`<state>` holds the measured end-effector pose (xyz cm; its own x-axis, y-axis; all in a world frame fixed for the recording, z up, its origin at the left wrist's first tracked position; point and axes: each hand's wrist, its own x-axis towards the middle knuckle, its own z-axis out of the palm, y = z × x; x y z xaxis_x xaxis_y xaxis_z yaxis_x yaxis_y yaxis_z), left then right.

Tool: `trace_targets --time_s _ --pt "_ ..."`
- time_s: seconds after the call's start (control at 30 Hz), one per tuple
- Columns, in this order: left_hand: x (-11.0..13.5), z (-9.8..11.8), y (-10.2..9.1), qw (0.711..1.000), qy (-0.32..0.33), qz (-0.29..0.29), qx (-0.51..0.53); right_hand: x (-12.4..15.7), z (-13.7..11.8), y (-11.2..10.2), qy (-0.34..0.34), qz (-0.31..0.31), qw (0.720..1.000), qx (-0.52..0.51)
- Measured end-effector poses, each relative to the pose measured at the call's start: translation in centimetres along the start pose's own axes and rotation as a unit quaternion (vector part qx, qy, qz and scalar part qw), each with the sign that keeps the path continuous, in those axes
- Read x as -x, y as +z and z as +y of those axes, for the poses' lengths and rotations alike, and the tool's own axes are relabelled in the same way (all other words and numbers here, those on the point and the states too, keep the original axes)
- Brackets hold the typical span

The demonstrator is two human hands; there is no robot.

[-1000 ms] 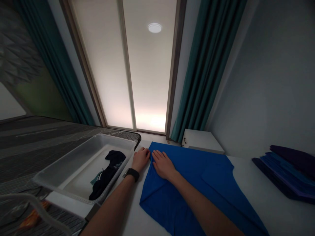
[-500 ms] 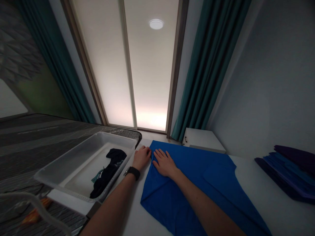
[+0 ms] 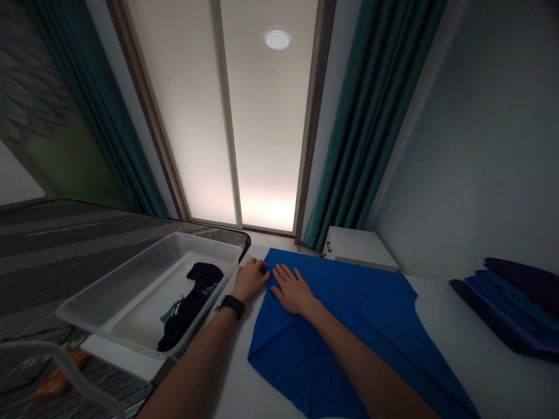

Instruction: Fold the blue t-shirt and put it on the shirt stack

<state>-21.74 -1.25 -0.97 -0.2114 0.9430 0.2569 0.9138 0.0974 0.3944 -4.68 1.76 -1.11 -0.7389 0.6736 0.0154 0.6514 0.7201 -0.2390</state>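
Observation:
A blue cloth [image 3: 349,314] lies spread on the white table [image 3: 471,355], its near left part folded over. My right hand [image 3: 293,288] lies flat on the cloth near its far left corner, fingers stretched out. My left hand [image 3: 251,279], with a dark watch on the wrist, rests at the same corner with its fingers curled onto the cloth's edge; whether it pinches the cloth is hard to tell.
A clear plastic tub [image 3: 131,291] with dark garments [image 3: 187,308] stands left of the table on a grey striped bed. Folded blue and purple cloths [image 3: 510,302] are stacked at the right. A white cabinet [image 3: 358,250], teal curtains and a window lie beyond.
Both hands stay at the cloth's far left corner, almost unmoved. Only the camera view has shifted slightly.

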Motion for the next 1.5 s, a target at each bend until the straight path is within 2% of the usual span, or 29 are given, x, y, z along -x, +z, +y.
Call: trace_targets --time_s 0.13,0.23,0.37,0.43,0.6,0.83,1.4,1.5 --pt "0.0 0.0 0.0 1.000 0.008 0.000 -0.004 0.9 0.1 0.0 -0.036 0.009 0.999 0.013" --pt "0.2 -0.1 -0.2 1.000 0.011 -0.016 -0.006 1.9 0.3 -0.5 -0.049 0.039 0.998 0.021" --pt "0.5 -0.3 -0.7 0.999 0.033 -0.034 -0.005 2.8 0.9 -1.7 0.061 0.100 0.992 0.039" --pt "0.7 -0.5 -0.8 0.998 0.046 -0.036 -0.005 2.8 1.2 -2.1 0.109 0.111 0.986 0.059" --pt "0.9 -0.7 -0.7 0.996 0.081 -0.031 -0.001 2.7 1.2 -1.9 0.129 0.129 0.978 0.099" --pt "1.1 -0.8 -0.7 0.991 0.128 -0.035 0.005 2.8 0.5 -1.8 0.124 0.123 0.980 0.100" --pt "1.4 -0.1 -1.4 0.991 0.117 -0.062 -0.027 3.2 1.6 -2.1 0.131 0.084 0.986 0.064" --pt "1.9 0.5 -1.9 0.986 0.146 -0.060 -0.046 3.2 1.8 -2.0 0.131 0.086 0.985 0.068"
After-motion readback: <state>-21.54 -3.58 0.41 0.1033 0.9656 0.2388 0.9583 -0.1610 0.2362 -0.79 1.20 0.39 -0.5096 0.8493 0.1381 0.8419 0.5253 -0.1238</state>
